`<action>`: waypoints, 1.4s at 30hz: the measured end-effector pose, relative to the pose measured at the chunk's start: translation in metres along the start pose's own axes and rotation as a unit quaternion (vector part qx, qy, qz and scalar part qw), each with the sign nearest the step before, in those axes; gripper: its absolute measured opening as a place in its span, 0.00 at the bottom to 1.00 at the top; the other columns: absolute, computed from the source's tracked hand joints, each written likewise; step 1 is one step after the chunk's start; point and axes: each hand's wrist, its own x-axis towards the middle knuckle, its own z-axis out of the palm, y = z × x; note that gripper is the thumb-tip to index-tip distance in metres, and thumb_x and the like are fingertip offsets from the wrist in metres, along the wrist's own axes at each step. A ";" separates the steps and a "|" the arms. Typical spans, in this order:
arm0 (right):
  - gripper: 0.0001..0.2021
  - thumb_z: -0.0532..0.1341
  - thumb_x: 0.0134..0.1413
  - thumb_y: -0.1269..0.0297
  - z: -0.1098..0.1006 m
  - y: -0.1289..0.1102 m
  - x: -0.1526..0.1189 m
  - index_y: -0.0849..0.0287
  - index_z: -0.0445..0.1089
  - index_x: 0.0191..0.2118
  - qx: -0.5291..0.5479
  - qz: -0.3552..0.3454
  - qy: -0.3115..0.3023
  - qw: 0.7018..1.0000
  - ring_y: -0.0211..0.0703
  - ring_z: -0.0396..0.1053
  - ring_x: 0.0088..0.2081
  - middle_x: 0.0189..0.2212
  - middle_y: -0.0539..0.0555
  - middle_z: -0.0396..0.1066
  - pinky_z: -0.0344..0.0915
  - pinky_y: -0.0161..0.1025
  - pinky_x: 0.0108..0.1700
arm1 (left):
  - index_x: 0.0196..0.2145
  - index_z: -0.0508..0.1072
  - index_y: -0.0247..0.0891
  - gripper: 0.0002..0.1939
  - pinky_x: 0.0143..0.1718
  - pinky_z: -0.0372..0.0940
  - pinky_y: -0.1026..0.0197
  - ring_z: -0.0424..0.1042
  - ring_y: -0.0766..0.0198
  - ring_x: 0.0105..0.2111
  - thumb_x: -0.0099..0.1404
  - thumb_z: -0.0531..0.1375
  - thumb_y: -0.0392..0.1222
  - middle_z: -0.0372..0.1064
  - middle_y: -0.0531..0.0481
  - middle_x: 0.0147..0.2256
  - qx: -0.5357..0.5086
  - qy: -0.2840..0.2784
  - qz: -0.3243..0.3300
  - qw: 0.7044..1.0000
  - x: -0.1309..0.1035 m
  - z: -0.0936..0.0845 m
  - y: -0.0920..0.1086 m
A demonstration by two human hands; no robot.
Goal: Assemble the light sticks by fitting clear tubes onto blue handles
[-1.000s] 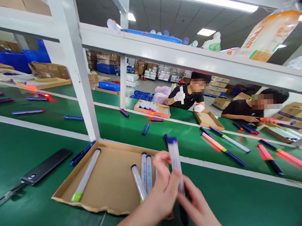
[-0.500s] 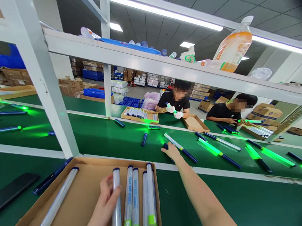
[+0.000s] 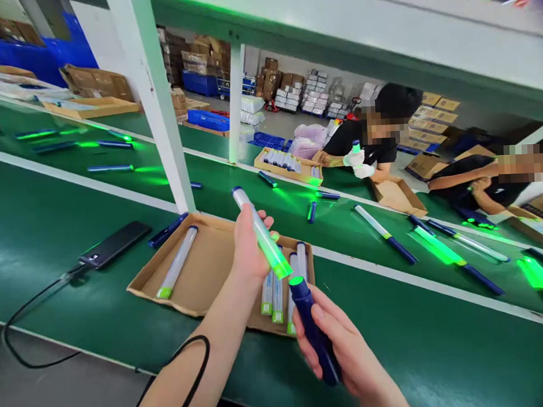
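My left hand is wrapped round a clear tube with a blue cap at its upper end and a green band at its lower end. Below and to the right, my right hand grips a dark blue flashlight, its lit green end facing up. The tube's green end is just above the flashlight's lit end, with a small gap between them. Under my left hand lies a shallow cardboard tray, with one tube at its left and several more at its right.
A black phone with a cable lies left of the tray. Beyond, several flashlights, some glowing green, lie on the green belt. A white post rises behind the tray. Across the belt are two people, one with white gloves.
My left hand has lifted the tube out of the tray. My right hand has come back from the belt with a flashlight in it. The view has shifted, with the shelf now higher.
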 end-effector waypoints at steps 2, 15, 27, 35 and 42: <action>0.20 0.61 0.72 0.44 0.019 0.009 -0.009 0.52 0.68 0.57 0.066 0.011 0.003 0.998 0.32 0.62 0.21 0.34 0.48 0.70 0.62 0.30 0.20 | 0.43 0.69 0.40 0.11 0.17 0.58 0.73 0.67 0.73 0.25 0.77 0.61 0.50 0.65 0.56 0.33 0.004 -0.004 -0.022 1.000 -0.008 -0.002 0.000; 0.28 0.68 0.63 0.37 0.040 0.027 -0.023 0.55 0.70 0.55 0.005 0.046 0.119 0.992 0.40 0.74 0.33 0.34 0.50 0.75 0.72 0.39 0.41 | 0.41 0.67 0.42 0.25 0.22 0.63 0.71 0.66 0.72 0.28 0.58 0.77 0.51 0.62 0.58 0.33 0.043 -0.068 0.028 0.996 -0.028 -0.015 0.004; 0.22 0.66 0.68 0.41 0.044 0.025 -0.024 0.56 0.71 0.51 0.109 0.075 0.066 0.989 0.33 0.65 0.21 0.30 0.48 0.72 0.66 0.30 0.19 | 0.36 0.67 0.38 0.26 0.22 0.62 0.71 0.63 0.74 0.22 0.59 0.75 0.58 0.63 0.58 0.28 0.050 -0.033 -0.017 0.998 -0.023 -0.026 0.005; 0.30 0.62 0.68 0.35 0.052 0.025 -0.029 0.46 0.67 0.65 0.005 0.126 0.104 0.987 0.36 0.68 0.27 0.37 0.48 0.71 0.66 0.31 0.23 | 0.37 0.70 0.38 0.18 0.18 0.59 0.73 0.64 0.72 0.23 0.68 0.69 0.55 0.67 0.55 0.30 0.092 -0.038 0.056 0.993 -0.030 -0.028 0.007; 0.39 0.59 0.63 0.27 0.053 0.027 -0.037 0.41 0.61 0.72 -0.068 0.147 0.129 0.978 0.39 0.68 0.30 0.41 0.51 0.72 0.69 0.35 0.26 | 0.39 0.71 0.41 0.14 0.16 0.60 0.72 0.64 0.70 0.25 0.70 0.66 0.53 0.65 0.56 0.32 0.073 -0.077 0.056 0.993 -0.034 -0.027 0.007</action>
